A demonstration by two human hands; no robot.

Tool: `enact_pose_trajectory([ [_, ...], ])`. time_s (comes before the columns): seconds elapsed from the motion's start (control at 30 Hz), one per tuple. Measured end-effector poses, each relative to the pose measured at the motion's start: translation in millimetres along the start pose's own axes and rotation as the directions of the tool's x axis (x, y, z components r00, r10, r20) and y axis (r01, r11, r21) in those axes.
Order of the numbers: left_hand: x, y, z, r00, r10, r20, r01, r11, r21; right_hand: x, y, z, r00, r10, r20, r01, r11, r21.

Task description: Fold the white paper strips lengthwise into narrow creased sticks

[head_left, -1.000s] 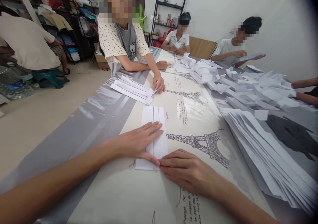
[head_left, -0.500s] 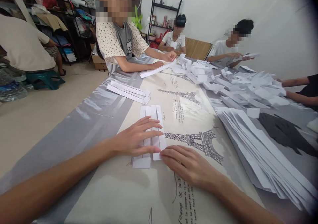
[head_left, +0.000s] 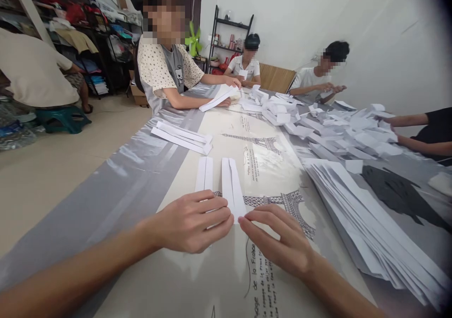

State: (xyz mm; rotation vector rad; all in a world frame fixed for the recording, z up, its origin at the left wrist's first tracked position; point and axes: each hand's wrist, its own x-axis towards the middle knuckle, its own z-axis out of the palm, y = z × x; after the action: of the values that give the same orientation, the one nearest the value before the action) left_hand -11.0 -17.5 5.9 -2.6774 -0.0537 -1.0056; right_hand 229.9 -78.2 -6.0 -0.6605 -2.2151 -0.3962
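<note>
Two long folded white paper pieces lie side by side on the printed tablecloth. The right folded paper point(head_left: 233, 184) has its near end between my hands, with a lengthwise seam gaping slightly along its top. My left hand point(head_left: 197, 221) has its fingers curled, the tips closed at that paper's near left corner. With thumb and forefinger, my right hand point(head_left: 277, 238) pinches the near right corner. The left folded paper point(head_left: 204, 173) lies flat, its near part hidden beneath my left hand.
More folded papers point(head_left: 181, 138) lie ahead on the left. A fanned stack of white paper point(head_left: 370, 228) stands on the right, beside a dark flat piece point(head_left: 402, 195). Beyond is a heap of folded papers point(head_left: 339, 127). Several people sit around the table, one handling a paper piece point(head_left: 219, 99).
The right folded paper has moved right, away from the left one, and its near end is now between both hands. My left hand's spread fingers have curled in and moved toward me.
</note>
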Motion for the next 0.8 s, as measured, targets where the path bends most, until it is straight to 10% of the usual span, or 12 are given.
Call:
enact_pose_trajectory([
  [0.8, 5.9, 1.5, -3.5, 0.987, 0.147, 0.057, -0.147, 0.989, -0.018, 2.9, -3.8, -0.1, 1.000, 0.015, 0.002, -0.015, 0.995, 0.095],
])
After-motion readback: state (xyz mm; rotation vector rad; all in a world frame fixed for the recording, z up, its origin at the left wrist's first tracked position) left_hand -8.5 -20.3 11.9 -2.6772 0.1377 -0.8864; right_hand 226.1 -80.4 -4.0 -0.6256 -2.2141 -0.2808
